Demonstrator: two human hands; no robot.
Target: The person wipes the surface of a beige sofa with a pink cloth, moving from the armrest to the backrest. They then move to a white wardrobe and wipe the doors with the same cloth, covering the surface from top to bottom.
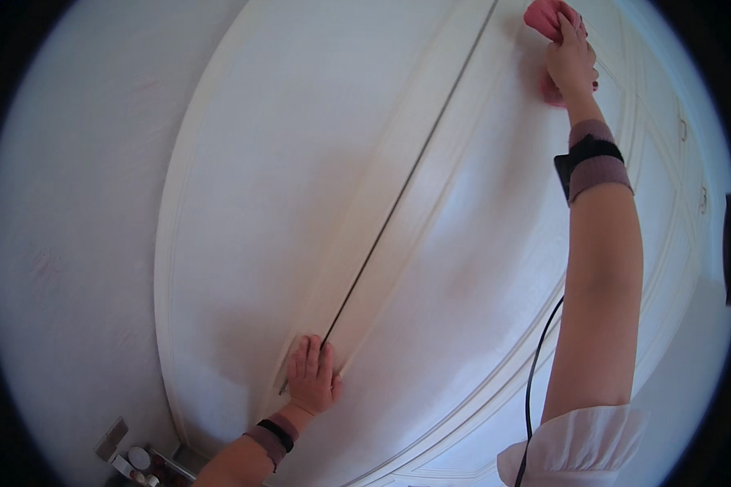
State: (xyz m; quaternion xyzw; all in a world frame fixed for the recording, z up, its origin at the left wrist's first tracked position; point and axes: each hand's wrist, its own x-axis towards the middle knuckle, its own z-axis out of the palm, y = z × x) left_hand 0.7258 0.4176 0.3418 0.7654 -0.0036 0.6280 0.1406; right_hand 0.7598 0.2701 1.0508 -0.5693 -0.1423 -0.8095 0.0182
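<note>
My right hand (571,64) grips a pink-red cloth (545,18) at the upper right. Part of the cloth sticks out beyond the fingers, and more hangs below the palm. Behind it lies a white panelled cabinet door (481,255). Lower down, my left hand (312,380) rests flat against the doors with nothing in it. Its fingers lie over the narrow dark gap (402,189) between that door and a second white door (268,201) on the left. A small dark metal piece (283,387) shows beside the left hand, partly hidden.
A pale wall (67,243) stands left of the cabinet. Several small containers, among them one with a white round lid (139,458), crowd the lower left corner. More cabinet doors with metal handles (683,129) line the right. A black cable (529,389) runs alongside my right arm.
</note>
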